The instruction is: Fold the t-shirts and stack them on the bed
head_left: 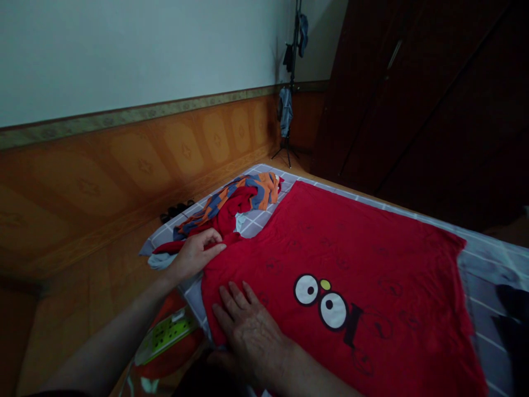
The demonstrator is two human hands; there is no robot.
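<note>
Red garment [384,237] lies spread face up, center to lower right of the frame, its print of two round white eyes [320,302] toward you. Your right hand [250,325], lower center, is palm down on it, fingers extended and slightly spread, pressing flat rather than gripping. Your left hand [200,253], left of center, is at the garment's narrower left end, fingers curled, thumb near the fingertips; can't tell whether cloth is pinched between them. Edges: the garment's left edge runs close to the near side of the bed [490,331]; a strip of its grid-patterned sheet shows past the far edge, and a wider patch at the right, where a dark item [514,300] sits at the frame edge. Just beyond your left hand, a heap of orange, blue and red clothes [239,201] bounds that side. Below your left forearm, lower left, a green-and-white power strip [167,334] rests on an orange-red surface [176,361]. Farther out: dark shoes [177,212] by the wall, coat stand [294,60] top center, dark wardrobe [430,110] upper right.
</note>
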